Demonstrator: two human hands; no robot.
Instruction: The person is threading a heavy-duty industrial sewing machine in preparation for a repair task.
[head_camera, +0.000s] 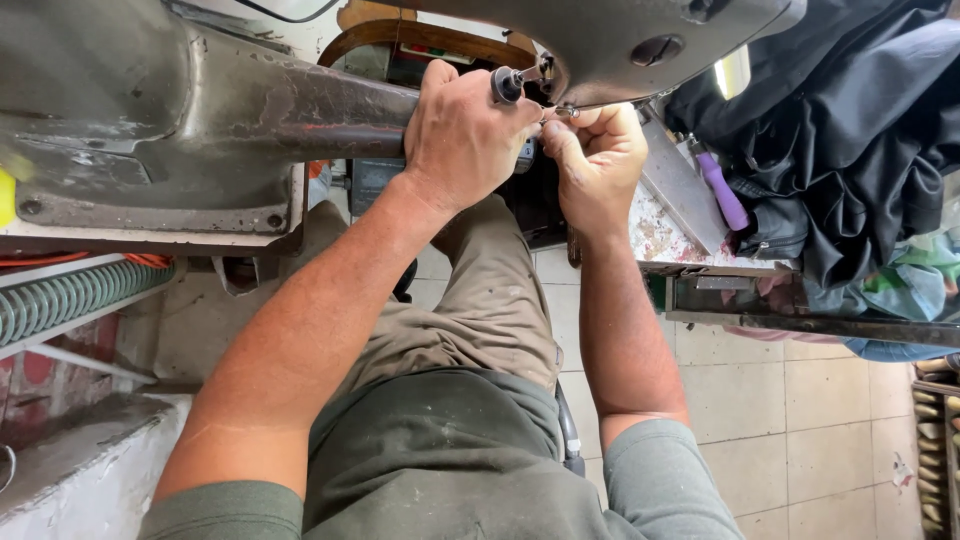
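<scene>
Hands, left hand (465, 135) and right hand (597, 165), at grey sewing machine (300, 100) underside.

Single head-worn view, looking steeply down past the person's own chest and lap to the tiled floor (790, 400). Close range: both forearms run up from the bottom edge to the left hand (462, 135) and right hand (597, 160), under the grey sewing machine (230, 110) filling the top edge.
</scene>
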